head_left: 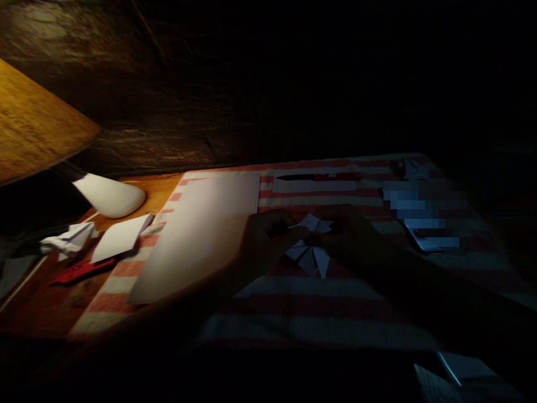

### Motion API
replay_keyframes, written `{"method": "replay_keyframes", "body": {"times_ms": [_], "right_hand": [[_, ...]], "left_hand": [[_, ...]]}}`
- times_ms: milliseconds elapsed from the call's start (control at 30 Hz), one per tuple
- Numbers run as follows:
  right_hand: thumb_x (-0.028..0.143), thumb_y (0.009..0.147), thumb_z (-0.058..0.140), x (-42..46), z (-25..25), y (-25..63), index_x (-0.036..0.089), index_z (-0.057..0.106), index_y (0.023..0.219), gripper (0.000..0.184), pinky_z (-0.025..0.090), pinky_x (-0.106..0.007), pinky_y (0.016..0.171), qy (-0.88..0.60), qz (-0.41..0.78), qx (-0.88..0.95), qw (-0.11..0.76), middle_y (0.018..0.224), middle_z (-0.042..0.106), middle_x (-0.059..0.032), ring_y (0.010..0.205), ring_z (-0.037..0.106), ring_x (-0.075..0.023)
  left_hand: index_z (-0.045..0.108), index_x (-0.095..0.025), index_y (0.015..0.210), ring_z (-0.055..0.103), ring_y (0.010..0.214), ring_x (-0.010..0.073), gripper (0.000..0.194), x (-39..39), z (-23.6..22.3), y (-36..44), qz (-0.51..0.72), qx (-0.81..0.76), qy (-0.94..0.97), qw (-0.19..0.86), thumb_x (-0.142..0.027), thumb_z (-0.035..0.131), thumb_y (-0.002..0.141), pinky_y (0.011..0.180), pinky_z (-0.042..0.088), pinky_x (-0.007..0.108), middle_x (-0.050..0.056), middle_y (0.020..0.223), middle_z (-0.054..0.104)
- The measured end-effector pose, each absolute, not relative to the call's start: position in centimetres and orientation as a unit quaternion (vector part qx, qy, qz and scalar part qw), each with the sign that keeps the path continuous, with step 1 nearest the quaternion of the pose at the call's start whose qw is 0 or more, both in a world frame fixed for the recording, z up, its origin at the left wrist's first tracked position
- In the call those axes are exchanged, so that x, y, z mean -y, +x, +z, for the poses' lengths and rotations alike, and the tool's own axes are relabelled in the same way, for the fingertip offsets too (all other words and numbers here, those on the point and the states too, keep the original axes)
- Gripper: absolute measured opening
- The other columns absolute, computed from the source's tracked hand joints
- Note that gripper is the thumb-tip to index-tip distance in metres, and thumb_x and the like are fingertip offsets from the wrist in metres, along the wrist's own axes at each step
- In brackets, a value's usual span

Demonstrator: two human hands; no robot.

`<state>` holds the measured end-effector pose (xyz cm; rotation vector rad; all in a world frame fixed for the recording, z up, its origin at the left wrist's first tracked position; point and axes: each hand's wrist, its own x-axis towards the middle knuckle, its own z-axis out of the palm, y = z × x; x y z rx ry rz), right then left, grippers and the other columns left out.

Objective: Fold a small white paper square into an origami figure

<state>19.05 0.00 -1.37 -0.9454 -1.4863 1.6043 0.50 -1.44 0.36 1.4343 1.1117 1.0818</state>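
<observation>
Both hands pinch a piece of folded white paper [310, 260] over the striped cloth. Its creased, pointed flaps spread out above and below my fingers. My left hand [271, 232] grips it from the left side, thumb and fingers pressed together. From the right, my right hand [342, 226] closes on the same paper; its fingers are in deep shadow. A large white sheet [201, 229] lies flat on the cloth to the left, partly behind my left forearm.
A red-and-white striped cloth [356, 324] covers the table. A knife [331, 177] rests on a paper strip at the back. A lit device [423, 240] lies right. Left are a lamp [111, 196], crumpled paper [69, 240], a notepad [121, 238] and a red-handled tool [81, 272].
</observation>
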Motion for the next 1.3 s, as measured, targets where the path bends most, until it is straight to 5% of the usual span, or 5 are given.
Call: {"method": "replay_keyframes", "body": {"times_ms": [333,800,1067,1300], "right_hand": [[0.019,0.074,0.081,0.0,-1.3,18.9,0.016,0.074,0.081,0.01,0.04,-0.02,0.05,-0.36,0.632,0.582,0.363,0.069,0.066,0.0027,0.056,0.053,-0.0082],[0.027,0.074,0.084,-0.1,-2.5,18.9,0.016,0.078,0.087,0.019,0.044,-0.023,0.053,-0.36,0.655,0.574,0.335,0.075,0.073,-0.0018,0.059,0.061,-0.0114],[0.032,0.077,0.082,-0.1,-1.5,18.8,0.015,0.074,0.081,0.019,0.042,-0.024,0.052,-0.404,0.626,0.538,0.394,0.07,0.069,-0.0008,0.059,0.059,-0.0116],[0.039,0.078,0.082,-0.1,-2.2,18.6,0.017,0.076,0.091,0.027,0.044,-0.026,0.056,-0.386,0.631,0.538,0.404,0.078,0.071,-0.0027,0.063,0.059,-0.013]], "left_hand": [[0.059,-0.016,0.055,0.045,0.055,0.0086,0.028,1.1,-0.5,0.2,0.454,-0.426,0.514,0.591,-0.026,0.082,0.067,0.052,0.033,0.021,-0.003,0.056,0.052],[0.047,-0.016,0.049,0.037,0.053,0.0074,0.034,0.7,-0.6,0.3,0.454,-0.391,0.552,0.58,-0.023,0.074,0.068,0.049,0.029,0.021,-0.005,0.056,0.041],[0.066,-0.017,0.076,0.056,0.051,0.01,0.025,0.4,-1.3,-0.5,0.431,-0.455,0.524,0.577,-0.04,0.076,0.078,0.042,0.043,0.019,-0.003,0.061,0.059],[0.069,-0.016,0.092,0.067,0.06,0.0138,0.039,0.4,-1.3,0.2,0.41,-0.495,0.541,0.542,-0.025,0.086,0.059,0.049,0.053,0.021,0.002,0.077,0.073]]}}
